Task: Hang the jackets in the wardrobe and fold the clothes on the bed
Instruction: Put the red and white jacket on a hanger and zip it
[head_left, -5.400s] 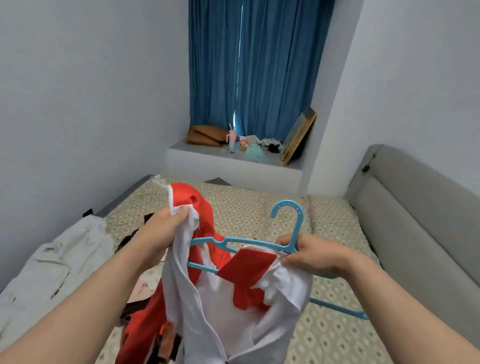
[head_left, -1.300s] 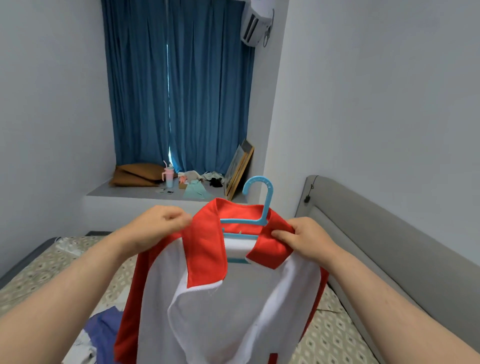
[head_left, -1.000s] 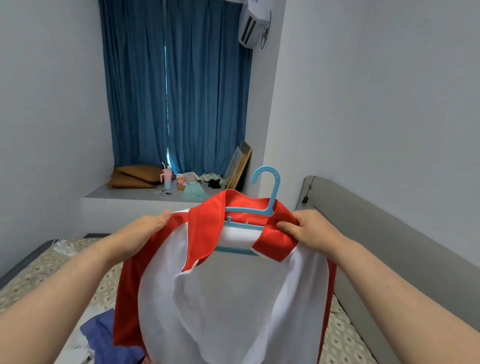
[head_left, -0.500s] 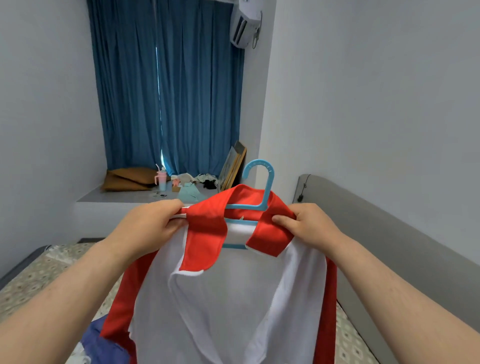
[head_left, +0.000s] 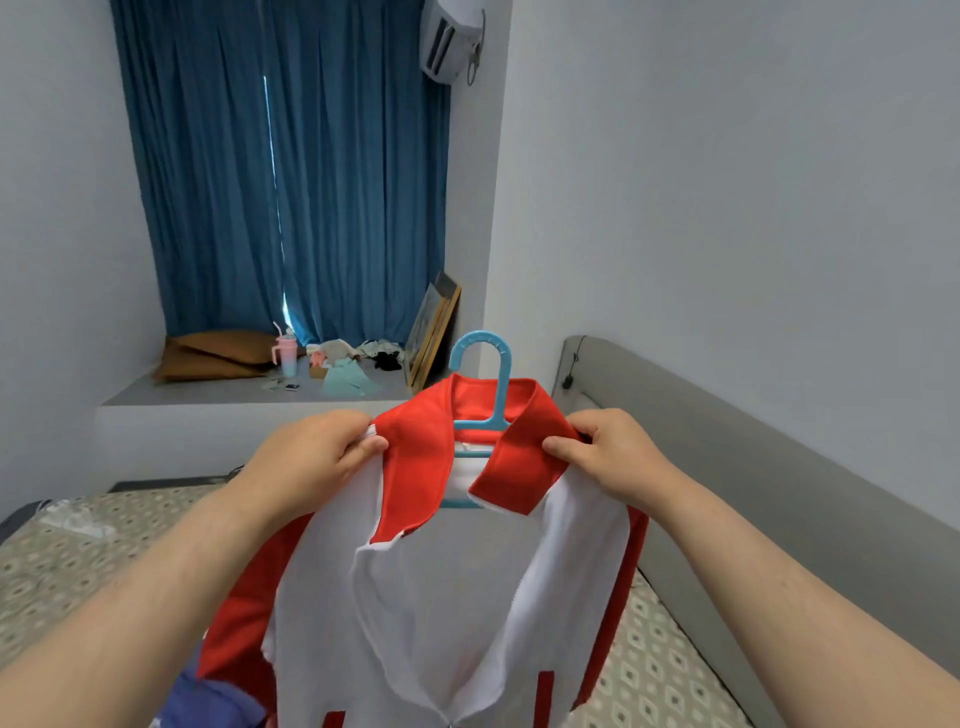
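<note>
- Left hand (head_left: 317, 457) pinches the white front edge of the jacket (head_left: 441, 597) just beside the collar. Right hand (head_left: 613, 457) pinches the red collar flap opposite, thumb on top.
- Soft jacket, white body with red collar and sleeves, front open at the chest, held up over the bed (head_left: 62, 571).
- It drapes on a sky-blue plastic hanger (head_left: 485, 384), whose round hook stands above the collar.
- Bed sheet has a small diamond print; a grey padded headboard (head_left: 779, 493) runs along the right.
- Pleated blue curtains (head_left: 291, 182) hang behind a ledge (head_left: 218, 397) bearing a brown cushion (head_left: 213, 353).
</note>
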